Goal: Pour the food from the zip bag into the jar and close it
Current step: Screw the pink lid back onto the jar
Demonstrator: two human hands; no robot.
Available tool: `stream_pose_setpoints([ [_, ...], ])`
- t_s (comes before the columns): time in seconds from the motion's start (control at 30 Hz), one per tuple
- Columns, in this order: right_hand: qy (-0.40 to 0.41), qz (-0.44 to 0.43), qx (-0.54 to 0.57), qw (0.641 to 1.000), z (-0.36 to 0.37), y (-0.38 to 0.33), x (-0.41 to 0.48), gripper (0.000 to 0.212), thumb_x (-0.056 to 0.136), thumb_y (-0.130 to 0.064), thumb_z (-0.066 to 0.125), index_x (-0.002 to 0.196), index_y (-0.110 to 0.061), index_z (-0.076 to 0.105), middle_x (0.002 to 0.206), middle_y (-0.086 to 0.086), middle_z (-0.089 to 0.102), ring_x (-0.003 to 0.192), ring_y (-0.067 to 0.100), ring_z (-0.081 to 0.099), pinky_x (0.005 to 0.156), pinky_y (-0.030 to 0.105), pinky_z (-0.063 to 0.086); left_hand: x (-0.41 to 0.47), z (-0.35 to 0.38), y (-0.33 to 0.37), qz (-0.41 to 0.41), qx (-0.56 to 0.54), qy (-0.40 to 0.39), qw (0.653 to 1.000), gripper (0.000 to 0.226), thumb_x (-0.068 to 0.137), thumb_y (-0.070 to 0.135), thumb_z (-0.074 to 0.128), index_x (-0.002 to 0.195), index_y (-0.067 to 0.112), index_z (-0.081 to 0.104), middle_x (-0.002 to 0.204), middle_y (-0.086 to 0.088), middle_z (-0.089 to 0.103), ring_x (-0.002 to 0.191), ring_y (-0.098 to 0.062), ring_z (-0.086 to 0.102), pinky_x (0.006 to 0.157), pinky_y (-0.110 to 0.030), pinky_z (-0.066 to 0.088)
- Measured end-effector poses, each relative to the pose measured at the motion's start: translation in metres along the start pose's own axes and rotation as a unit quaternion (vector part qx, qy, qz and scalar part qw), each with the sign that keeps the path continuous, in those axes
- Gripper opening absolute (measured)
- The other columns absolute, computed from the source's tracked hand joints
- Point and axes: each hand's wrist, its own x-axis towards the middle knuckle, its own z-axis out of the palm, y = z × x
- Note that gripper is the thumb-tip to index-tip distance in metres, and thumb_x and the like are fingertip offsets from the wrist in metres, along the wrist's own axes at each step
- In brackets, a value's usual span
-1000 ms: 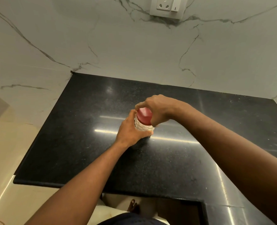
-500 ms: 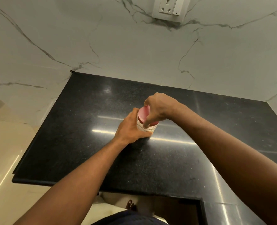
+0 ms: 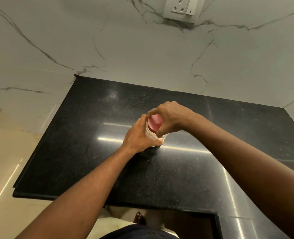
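Marble wall [image 3: 142, 49] rises behind a black stone bench [image 3: 84, 152], with a socket [image 3: 180, 9] at the top of the view. No zip bag is visible anywhere on the bench.

Jar [image 3: 152, 135]: stands upright on the bench near its centre, with a red lid [image 3: 154, 123] on its mouth. Contents cannot be made out behind the fingers.

Left hand [image 3: 139, 135]: closed around the side of the jar, thumb tip low on the near wall, bracing it against the bench.

Right hand [image 3: 170, 118]: closed over the lid from the right, fingers curled around its rim.

Change over the last second: the right wrist has rotated about the lid. A second ago the knuckles lay flat over the top and most of the red disc showed; half a second ago the fingers covered more of it; now the hand has rolled back and the disc shows again. The jar and left hand have held their place on the bench.

Meaning for the task: this pattern is consistent with screwing the lid down in repeated turns. Pouring appears complete, and closing is the step in hand, near its end. Whether the lid is fully seated cannot be told from this view.
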Motion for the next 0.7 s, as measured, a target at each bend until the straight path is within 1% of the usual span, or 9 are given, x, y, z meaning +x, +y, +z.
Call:
stream_pose_setpoints([
  [0.07, 0.018, 0.014, 0.021, 1.0, 0.003, -0.003, 0.0, 0.083, 0.071, -0.053, 0.082, 0.146, -0.029, 0.054, 0.13, 0.001, 0.068, 0.107, 0.02, 0.064, 0.075, 0.027, 0.043, 0.002, -0.001, 0.0, 0.002, 0.008, -0.006, 1.0, 0.098, 0.055, 0.063, 0.093, 0.133, 0.035, 0.039, 0.133, 0.007, 0.061, 0.115, -0.018, 0.065, 0.094, -0.043, 0.061],
  [0.13, 0.02, 0.016, 0.031, 0.999, 0.006, -0.004, -0.002, 0.083, 0.073, -0.053, 0.082, 0.146, -0.029, 0.053, 0.129, 0.001, 0.066, 0.112, 0.022, 0.063, 0.078, 0.027, 0.044, 0.003, -0.002, -0.001, 0.004, 0.011, -0.013, 1.0, 0.097, 0.056, 0.062, 0.093, 0.131, 0.035, 0.039, 0.132, 0.008, 0.061, 0.116, -0.018, 0.065, 0.093, -0.04, 0.06],
  [0.2, -0.003, -0.005, 0.038, 0.999, 0.002, 0.0, -0.006, 0.083, 0.073, -0.045, 0.085, 0.147, -0.035, 0.051, 0.125, -0.002, 0.056, 0.112, 0.021, 0.058, 0.081, 0.029, 0.046, 0.003, -0.004, -0.001, 0.008, -0.002, -0.014, 1.0, 0.102, 0.056, 0.06, 0.095, 0.137, 0.037, 0.037, 0.134, 0.008, 0.06, 0.118, -0.018, 0.064, 0.094, -0.039, 0.059],
  [0.27, -0.02, -0.042, 0.063, 0.997, -0.007, 0.006, -0.011, 0.086, 0.071, -0.032, 0.089, 0.147, -0.041, 0.049, 0.134, -0.004, 0.049, 0.116, 0.018, 0.052, 0.086, 0.032, 0.052, 0.003, -0.007, 0.0, 0.017, -0.011, -0.014, 1.0, 0.111, 0.056, 0.057, 0.096, 0.147, 0.037, 0.035, 0.137, 0.008, 0.061, 0.121, -0.018, 0.064, 0.097, -0.041, 0.059],
  [0.3, -0.016, -0.055, 0.077, 0.995, -0.011, 0.009, -0.012, 0.088, 0.07, -0.026, 0.09, 0.146, -0.042, 0.049, 0.139, -0.004, 0.047, 0.118, 0.018, 0.05, 0.086, 0.031, 0.053, 0.003, -0.008, 0.001, 0.022, -0.012, -0.015, 1.0, 0.115, 0.056, 0.057, 0.097, 0.15, 0.036, 0.034, 0.138, 0.008, 0.062, 0.122, -0.017, 0.064, 0.099, -0.042, 0.059],
  [0.4, -0.006, -0.048, 0.079, 0.996, -0.017, 0.011, -0.009, 0.09, 0.069, -0.022, 0.09, 0.145, -0.043, 0.048, 0.144, -0.004, 0.045, 0.122, 0.021, 0.049, 0.084, 0.031, 0.052, 0.005, -0.01, 0.002, 0.03, -0.015, -0.025, 0.999, 0.116, 0.057, 0.054, 0.097, 0.152, 0.035, 0.033, 0.138, 0.007, 0.063, 0.121, -0.018, 0.065, 0.099, -0.044, 0.059],
  [0.5, -0.042, -0.017, 0.058, 0.997, -0.011, 0.011, -0.004, 0.09, 0.071, -0.03, 0.091, 0.148, -0.041, 0.046, 0.142, -0.002, 0.048, 0.127, 0.025, 0.051, 0.092, 0.037, 0.053, 0.004, -0.009, 0.0, 0.017, -0.009, -0.027, 0.999, 0.108, 0.057, 0.054, 0.097, 0.144, 0.034, 0.036, 0.136, 0.008, 0.061, 0.12, -0.018, 0.064, 0.098, -0.046, 0.059],
  [0.63, -0.029, 0.003, 0.075, 0.997, 0.001, 0.01, 0.001, 0.09, 0.068, -0.048, 0.09, 0.147, -0.037, 0.049, 0.136, -0.003, 0.059, 0.119, 0.022, 0.058, 0.08, 0.03, 0.045, 0.005, -0.009, -0.001, 0.011, 0.009, -0.03, 0.999, 0.103, 0.056, 0.059, 0.094, 0.138, 0.035, 0.037, 0.137, 0.007, 0.059, 0.121, -0.019, 0.062, 0.097, -0.042, 0.059],
  [0.7, -0.008, 0.016, 0.058, 0.998, 0.005, 0.01, 0.004, 0.088, 0.066, -0.06, 0.087, 0.143, -0.034, 0.053, 0.133, -0.003, 0.065, 0.107, 0.019, 0.06, 0.072, 0.026, 0.044, 0.007, -0.008, -0.001, 0.007, 0.016, -0.032, 0.999, 0.098, 0.056, 0.06, 0.094, 0.132, 0.036, 0.038, 0.134, 0.008, 0.059, 0.118, -0.018, 0.063, 0.093, -0.039, 0.059],
])
